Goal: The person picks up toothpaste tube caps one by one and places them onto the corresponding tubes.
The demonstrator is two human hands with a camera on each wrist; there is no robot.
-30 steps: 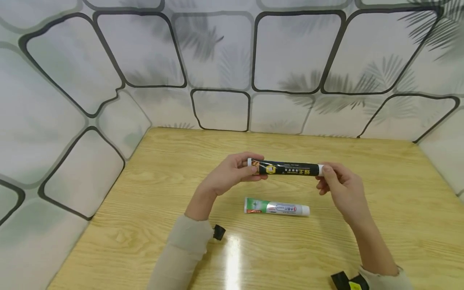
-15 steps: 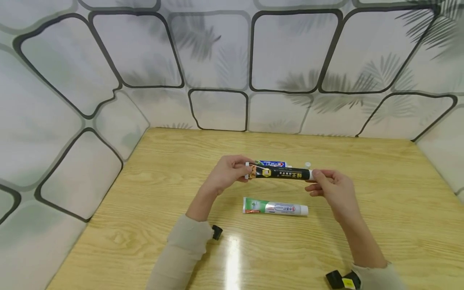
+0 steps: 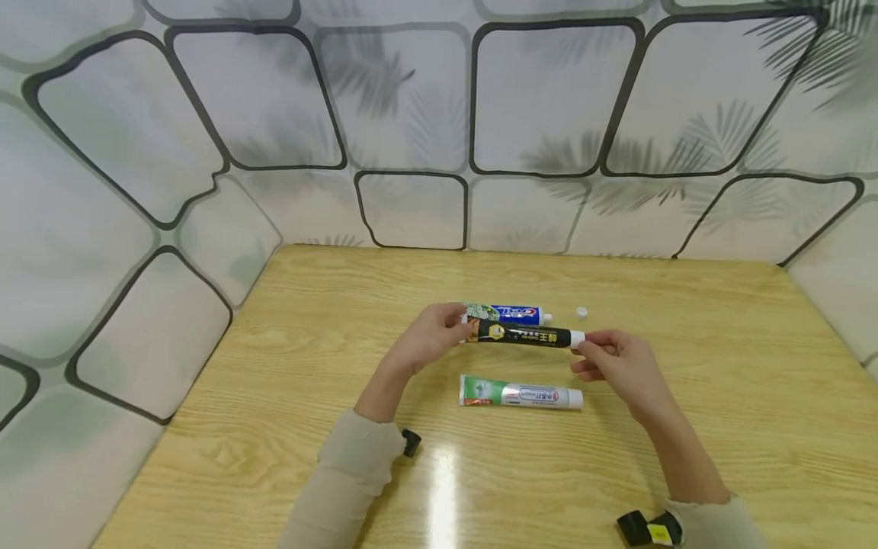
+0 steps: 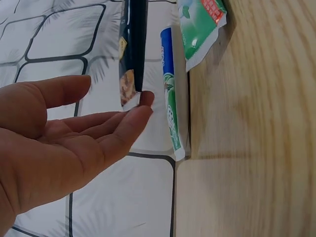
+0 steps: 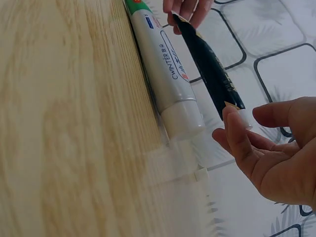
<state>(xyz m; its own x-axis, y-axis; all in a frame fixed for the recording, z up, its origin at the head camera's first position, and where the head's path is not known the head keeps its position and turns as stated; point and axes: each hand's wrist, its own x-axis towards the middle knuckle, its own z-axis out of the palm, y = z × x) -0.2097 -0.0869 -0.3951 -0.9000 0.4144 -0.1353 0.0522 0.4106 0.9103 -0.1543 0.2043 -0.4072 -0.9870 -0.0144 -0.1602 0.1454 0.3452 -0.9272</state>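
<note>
A black toothpaste tube [image 3: 524,333] with a white cap [image 3: 578,339] is held level between both hands, above the table. Its crimped end rests on the fingertips of my left hand [image 3: 427,339]; in the left wrist view this hand's [image 4: 74,143] thumb stands apart from the tube [image 4: 133,44]. My right hand [image 3: 627,374] pinches the capped end between thumb and fingers, as the right wrist view shows near the tube's end [image 5: 215,74]. Just behind lies a blue and green tube [image 3: 517,315], partly covered. A green and white tube [image 3: 521,393] lies in front.
A small loose white cap [image 3: 581,313] lies on the wooden table [image 3: 309,305], right of the blue tube's bare nozzle. Patterned white walls [image 3: 411,210] rise along the table's back and sides.
Both hands have moved left and a little towards me with the black tube. The blue and green tube and the loose cap, hidden at first, have come into view behind it.
</note>
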